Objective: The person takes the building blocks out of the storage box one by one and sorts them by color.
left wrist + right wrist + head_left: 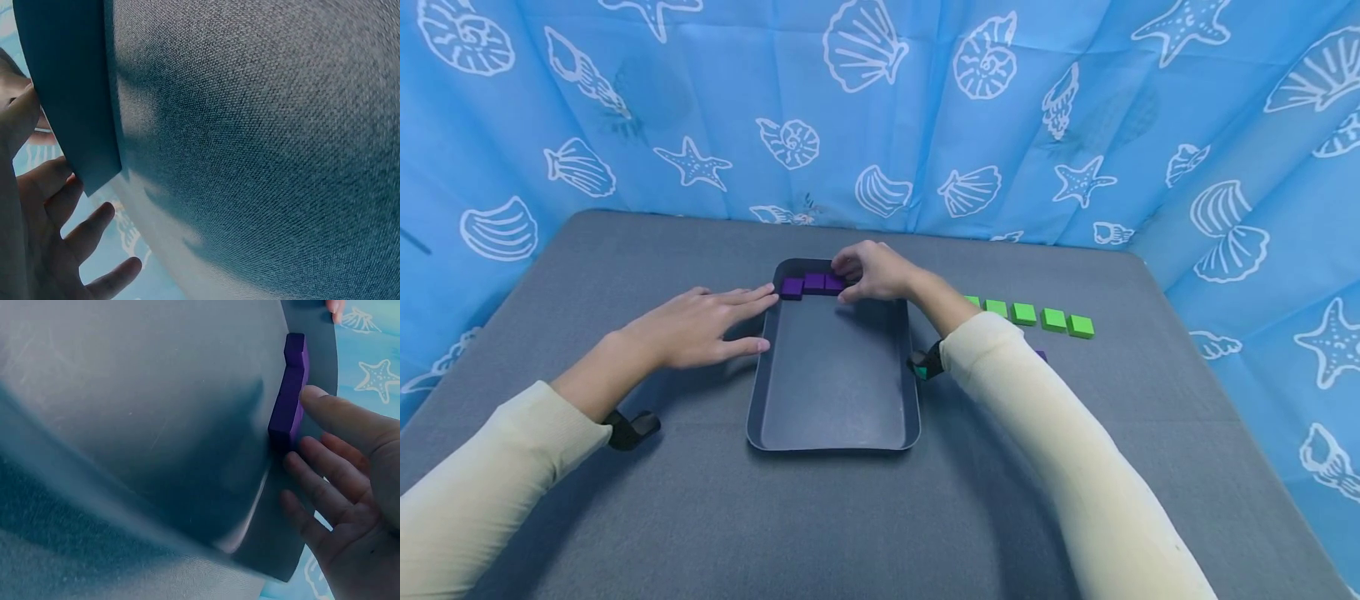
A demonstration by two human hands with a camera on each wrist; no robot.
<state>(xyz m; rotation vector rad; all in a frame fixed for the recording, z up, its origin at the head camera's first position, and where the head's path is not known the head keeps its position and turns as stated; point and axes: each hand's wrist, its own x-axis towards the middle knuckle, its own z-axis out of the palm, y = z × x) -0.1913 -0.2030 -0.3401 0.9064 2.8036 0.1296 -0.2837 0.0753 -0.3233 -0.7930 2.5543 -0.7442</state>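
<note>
In the head view, a dark grey tray (835, 375) lies on the table with several purple blocks (815, 283) side by side along its far wall; the leftmost sits slightly nearer. My right hand (880, 271) is at the right end of this row. In the right wrist view, the thumb (315, 397) overlaps the side of the purple blocks (290, 394), and the other fingers extend loosely beside the row's near end. My left hand (703, 325) reaches to the tray's left side, fingers extended, fingertips at its rim. The left wrist view shows these fingers (90, 231) spread beside the tray wall (75, 94).
Right of the tray, a row of bright green blocks (1023, 314) lies on the grey table (700, 517), partly behind my right arm. A bit of purple (1041, 355) shows past the right sleeve. Blue curtain (737, 100) with shell prints hangs behind the table.
</note>
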